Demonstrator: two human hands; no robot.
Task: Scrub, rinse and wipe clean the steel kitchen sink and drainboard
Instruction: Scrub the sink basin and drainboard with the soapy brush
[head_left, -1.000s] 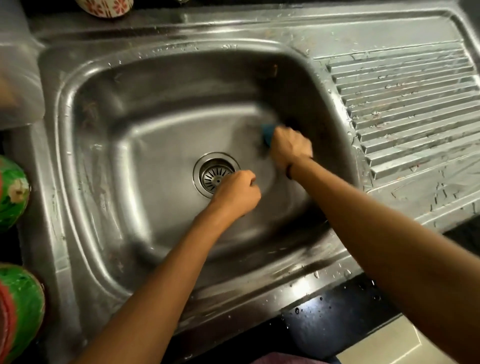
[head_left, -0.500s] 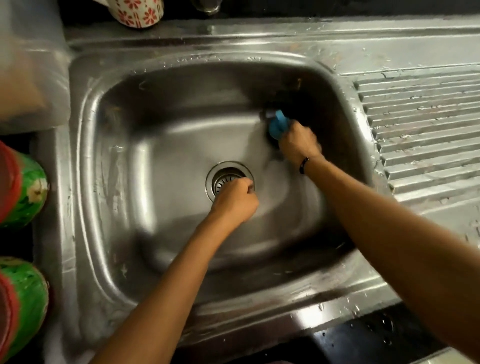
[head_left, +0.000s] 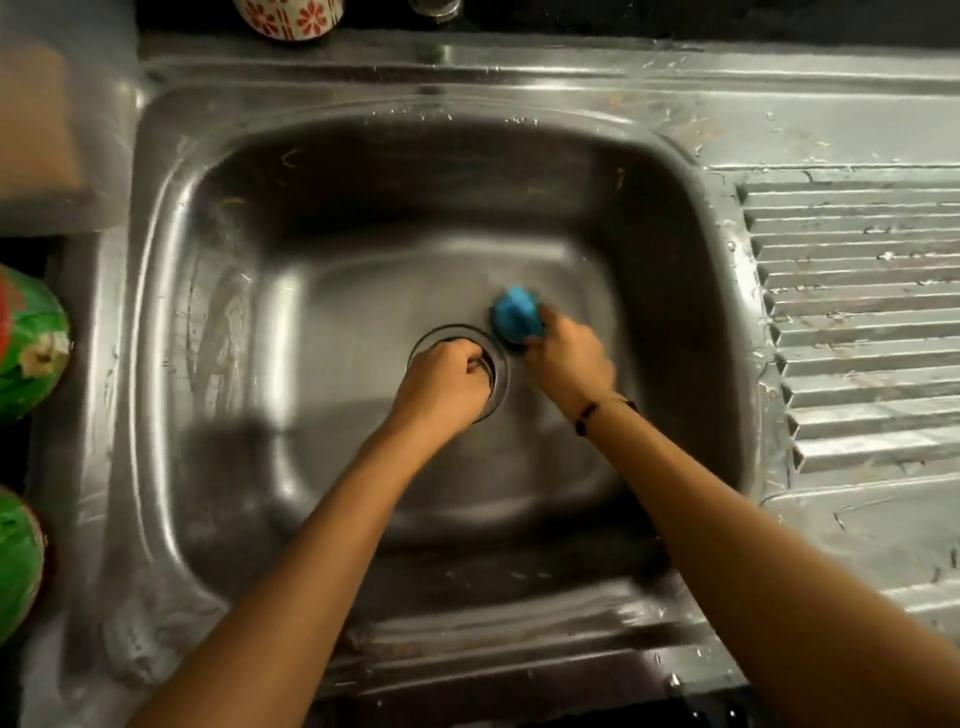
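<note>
The steel sink (head_left: 171, 322) fills the middle of the view, its basin wet and streaked. My right hand (head_left: 569, 364) grips a blue scrubber (head_left: 514, 312) and presses it on the basin floor just right of the drain (head_left: 498, 364). My left hand (head_left: 441, 387) is curled into a fist over the drain and covers most of it; whether it holds anything is hidden. The ribbed drainboard (head_left: 857, 322) lies to the right, dotted with water drops and specks.
A white cup with red flowers (head_left: 288, 18) stands behind the sink rim. Two green and red rounded containers (head_left: 26, 343) (head_left: 15, 566) sit at the left edge. A blurred pale object (head_left: 47, 109) lies at the upper left. Dark counter edge runs along the bottom.
My right hand has brought the blue scrubber down from the basin's far right wall to the floor beside the drain. My left hand has stayed over the drain.
</note>
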